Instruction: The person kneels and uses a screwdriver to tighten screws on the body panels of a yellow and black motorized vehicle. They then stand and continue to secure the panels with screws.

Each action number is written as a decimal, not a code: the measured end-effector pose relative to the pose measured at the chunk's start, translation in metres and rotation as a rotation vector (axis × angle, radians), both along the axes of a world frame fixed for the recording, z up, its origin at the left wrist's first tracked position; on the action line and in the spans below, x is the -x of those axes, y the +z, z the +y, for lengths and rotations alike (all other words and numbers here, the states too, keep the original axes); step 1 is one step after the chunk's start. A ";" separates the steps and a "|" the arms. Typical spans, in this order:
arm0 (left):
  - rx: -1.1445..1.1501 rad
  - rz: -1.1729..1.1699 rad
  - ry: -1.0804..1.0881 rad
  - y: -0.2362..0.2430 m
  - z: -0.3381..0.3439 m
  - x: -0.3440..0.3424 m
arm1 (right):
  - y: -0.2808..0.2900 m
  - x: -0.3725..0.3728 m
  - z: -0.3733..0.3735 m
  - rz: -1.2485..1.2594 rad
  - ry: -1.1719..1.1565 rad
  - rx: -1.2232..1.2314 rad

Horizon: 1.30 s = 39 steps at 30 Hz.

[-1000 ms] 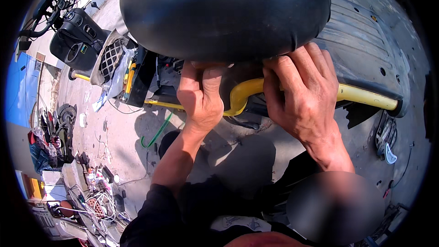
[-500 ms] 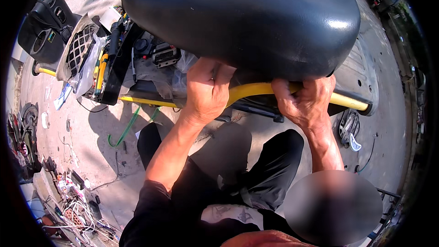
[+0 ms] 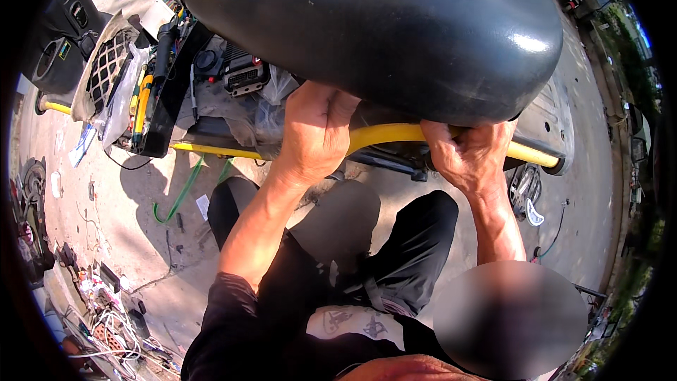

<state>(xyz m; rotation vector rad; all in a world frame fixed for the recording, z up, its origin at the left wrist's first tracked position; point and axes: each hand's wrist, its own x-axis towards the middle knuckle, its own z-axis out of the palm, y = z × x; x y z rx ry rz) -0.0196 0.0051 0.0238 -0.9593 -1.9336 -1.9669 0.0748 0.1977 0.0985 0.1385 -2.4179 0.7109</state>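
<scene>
Black padded seat (image 3: pixel 367 35): fills the upper middle of the view, above the yellow frame tube (image 3: pixel 384 134), its near edge over both hands.
Left hand (image 3: pixel 317 130): bent and raised to that near edge, thumb and fingers running up under it.
Right hand (image 3: pixel 471 155): at the same edge, further right, fingers curled and knuckles close beneath the padding.
Grip: both hands touch the seat's edge; the fingertips are hidden, so I cannot tell whether either closes on it.
Frame tube: runs behind the hands, showing between them and to the right.
Compartment left of the seat: a dark finned box (image 3: pixel 245 77) beside a round black part (image 3: pixel 206 61), with a clear plastic bag (image 3: pixel 278 88) near the left hand.
Tools: yellow-handled ones (image 3: pixel 142 104) beside a netted pouch (image 3: pixel 106 81).
Ground: a green strap (image 3: pixel 186 192) lies left of the person's knees; tangled cables (image 3: pixel 120 335) lie at lower left.
</scene>
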 end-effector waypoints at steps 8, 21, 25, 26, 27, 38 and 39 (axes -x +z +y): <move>0.036 0.063 -0.035 -0.003 -0.007 0.007 | 0.000 -0.001 0.002 -0.047 -0.007 -0.001; 0.199 0.358 -0.059 0.013 -0.001 0.012 | 0.028 -0.003 -0.009 -0.375 0.192 0.651; 0.216 0.413 -0.042 0.013 0.008 0.015 | 0.019 -0.003 -0.005 -0.307 0.235 0.648; 0.215 0.432 -0.017 0.014 0.010 0.012 | 0.019 -0.004 -0.004 -0.299 0.229 0.603; 0.210 0.447 0.007 0.017 0.011 0.010 | 0.021 -0.006 -0.003 -0.294 0.218 0.556; 0.142 0.386 -0.129 0.017 0.007 0.027 | 0.000 -0.015 -0.020 -0.110 0.014 0.038; 0.106 0.352 -0.118 0.014 0.006 0.027 | -0.001 -0.012 -0.030 -0.148 0.019 0.294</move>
